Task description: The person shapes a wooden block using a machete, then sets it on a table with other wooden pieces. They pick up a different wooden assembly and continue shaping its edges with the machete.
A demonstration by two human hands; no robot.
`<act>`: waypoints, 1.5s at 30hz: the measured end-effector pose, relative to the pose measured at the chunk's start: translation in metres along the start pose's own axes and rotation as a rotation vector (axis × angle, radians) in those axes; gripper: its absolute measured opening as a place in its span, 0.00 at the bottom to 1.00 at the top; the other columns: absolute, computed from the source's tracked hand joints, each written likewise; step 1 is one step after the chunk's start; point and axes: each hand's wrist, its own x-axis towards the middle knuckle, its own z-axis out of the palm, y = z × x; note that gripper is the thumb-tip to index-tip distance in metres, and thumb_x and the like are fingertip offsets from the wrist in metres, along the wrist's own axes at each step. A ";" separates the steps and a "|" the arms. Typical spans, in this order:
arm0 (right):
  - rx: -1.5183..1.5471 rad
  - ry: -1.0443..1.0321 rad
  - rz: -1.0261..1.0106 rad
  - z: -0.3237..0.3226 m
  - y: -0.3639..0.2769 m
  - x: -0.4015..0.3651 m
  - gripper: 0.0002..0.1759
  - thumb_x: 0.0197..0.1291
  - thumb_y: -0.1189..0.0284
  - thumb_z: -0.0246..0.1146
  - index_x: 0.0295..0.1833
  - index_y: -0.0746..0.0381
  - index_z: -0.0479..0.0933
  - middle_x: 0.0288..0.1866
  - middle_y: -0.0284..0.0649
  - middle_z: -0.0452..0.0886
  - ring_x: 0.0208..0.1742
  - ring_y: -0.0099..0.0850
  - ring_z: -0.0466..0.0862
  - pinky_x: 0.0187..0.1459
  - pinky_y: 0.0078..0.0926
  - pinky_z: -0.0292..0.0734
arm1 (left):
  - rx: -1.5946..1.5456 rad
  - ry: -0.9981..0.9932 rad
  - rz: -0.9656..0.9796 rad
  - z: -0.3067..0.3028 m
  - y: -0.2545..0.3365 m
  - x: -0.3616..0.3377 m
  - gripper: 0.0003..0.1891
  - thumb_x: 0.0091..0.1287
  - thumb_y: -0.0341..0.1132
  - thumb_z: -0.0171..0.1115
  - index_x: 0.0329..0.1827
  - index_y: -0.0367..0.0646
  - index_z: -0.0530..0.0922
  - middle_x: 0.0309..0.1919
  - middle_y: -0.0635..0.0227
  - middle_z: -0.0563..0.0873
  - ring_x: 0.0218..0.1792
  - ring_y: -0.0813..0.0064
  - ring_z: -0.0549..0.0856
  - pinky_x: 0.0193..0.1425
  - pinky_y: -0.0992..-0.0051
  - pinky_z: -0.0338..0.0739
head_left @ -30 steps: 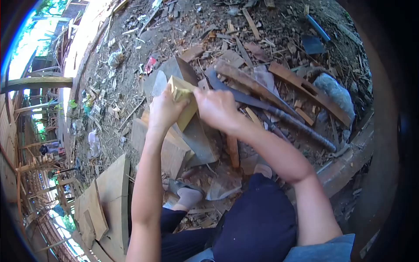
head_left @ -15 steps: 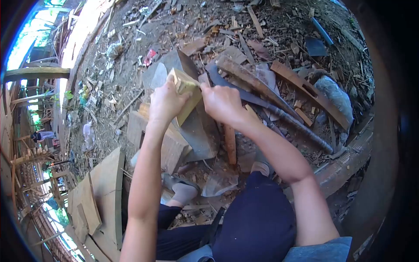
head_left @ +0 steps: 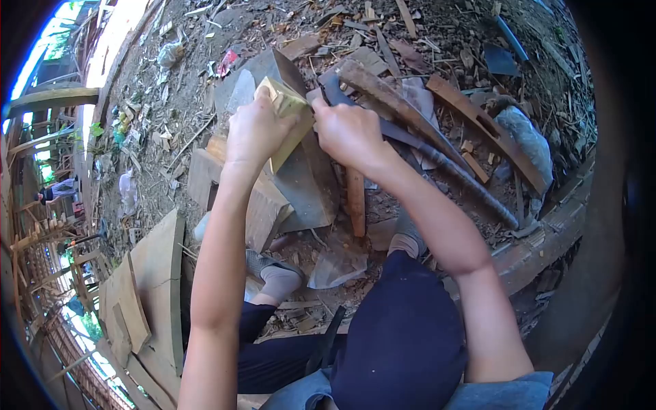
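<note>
My left hand (head_left: pixel 254 133) is closed round a pale yellow wooden block (head_left: pixel 294 137), held tilted over a large grey wooden block (head_left: pixel 304 195) on the ground. My right hand (head_left: pixel 347 133) is closed beside the block's right edge. A small flat greyish-brown piece (head_left: pixel 313 95) shows at its fingertips; its kind is hard to make out. Behind the right hand lies a curved dark bar (head_left: pixel 331 89), and a long dark handle-like rod (head_left: pixel 471 179) runs down to the right. Another cut wooden block (head_left: pixel 266 215) rests against the grey one, below my left hand.
A notched brown timber (head_left: pixel 492 137) and a clear plastic bag (head_left: pixel 526 140) lie to the right. Boards (head_left: pixel 154 273) lean at the lower left. Wood scraps and litter cover the ground. My feet (head_left: pixel 280 281) are close to the blocks.
The view has shifted slightly, so the scene sits a little further left and higher. The yellow block stays in my left hand; my right hand remains closed beside it.
</note>
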 end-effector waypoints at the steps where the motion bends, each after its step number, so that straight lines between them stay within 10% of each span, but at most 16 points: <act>1: 0.001 0.002 0.007 -0.003 -0.001 -0.005 0.09 0.57 0.74 0.55 0.41 0.64 0.76 0.28 0.52 0.86 0.32 0.47 0.89 0.33 0.47 0.83 | 0.061 0.013 -0.002 -0.001 0.002 0.001 0.32 0.56 0.49 0.72 0.57 0.35 0.76 0.36 0.43 0.88 0.42 0.44 0.88 0.50 0.53 0.81; 45: -0.021 0.031 -0.059 0.001 -0.004 -0.004 0.10 0.59 0.73 0.55 0.43 0.65 0.77 0.28 0.48 0.87 0.31 0.44 0.89 0.29 0.44 0.82 | -0.114 0.014 -0.048 -0.002 -0.006 0.001 0.33 0.56 0.50 0.72 0.59 0.35 0.76 0.40 0.44 0.88 0.44 0.47 0.88 0.49 0.57 0.82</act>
